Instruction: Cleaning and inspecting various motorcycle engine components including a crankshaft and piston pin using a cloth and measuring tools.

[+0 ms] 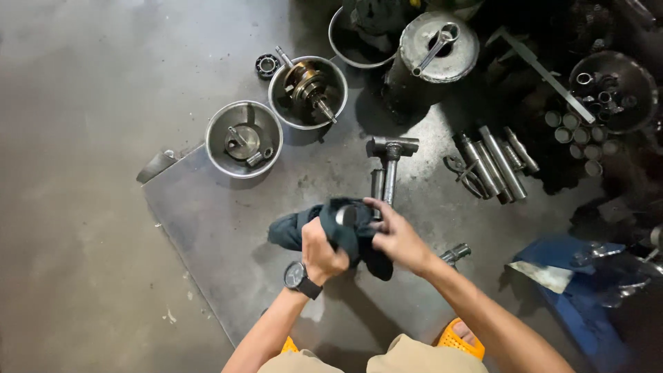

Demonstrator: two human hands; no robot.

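Away from the person, a cloth-wrapped metal part (347, 215) points, both hands (322, 254) gripping.

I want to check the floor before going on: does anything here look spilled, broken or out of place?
Nothing looks spilled or broken. One bearing lies loose on the floor beside the steel bowl, outside any container. The left hand and right hand hold a dark cloth around a metal part.

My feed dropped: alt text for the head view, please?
Both hands wrap a dark rag around a metal part: left hand grips it, right hand on top. Two steel bowls of engine parts sit beyond on the floor.
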